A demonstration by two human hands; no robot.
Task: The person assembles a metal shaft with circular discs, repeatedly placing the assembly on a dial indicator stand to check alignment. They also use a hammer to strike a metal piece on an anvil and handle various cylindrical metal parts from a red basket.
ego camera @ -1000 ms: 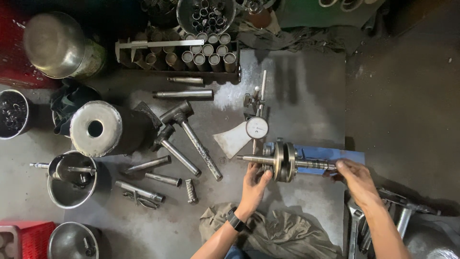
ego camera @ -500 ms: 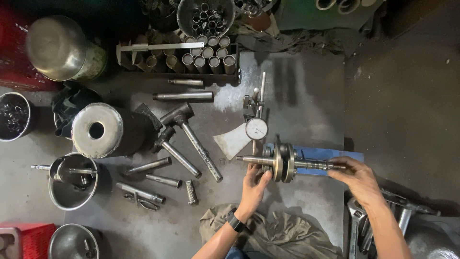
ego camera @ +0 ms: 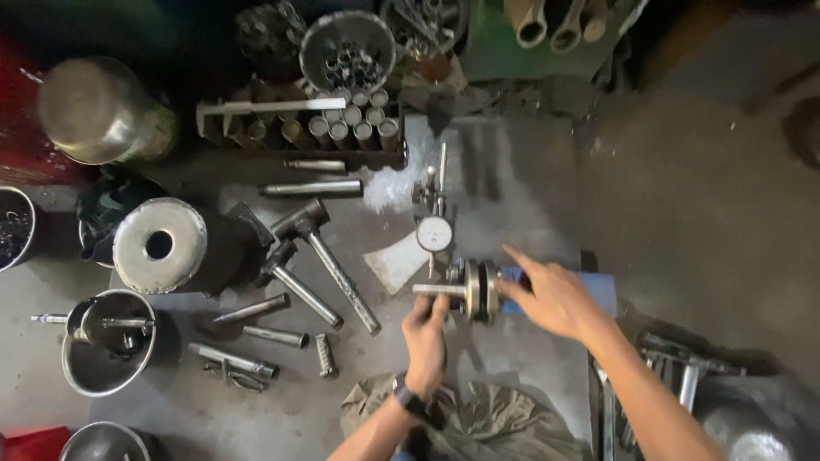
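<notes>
Change since the earlier frame: the right hand [ego camera: 553, 297] has come in from the far shaft end to the discs; the left hand [ego camera: 424, 335] stays at the near stub.

Left to right:
- Two steel hammers with round heads [ego camera: 299, 248], lying aslant on the grey floor [ego camera: 683, 196].
- Left hand, fingers pinching the shaft stub from below.
- White-faced dial gauge on its stand [ego camera: 434, 232], just behind the workpiece.
- Steel crankshaft with twin round discs [ego camera: 478, 290], long axis running left-right, resting over a blue support [ego camera: 602, 290].
- Right hand, fingers spread, resting against the discs' right side; the nearer hand to the discs.
</notes>
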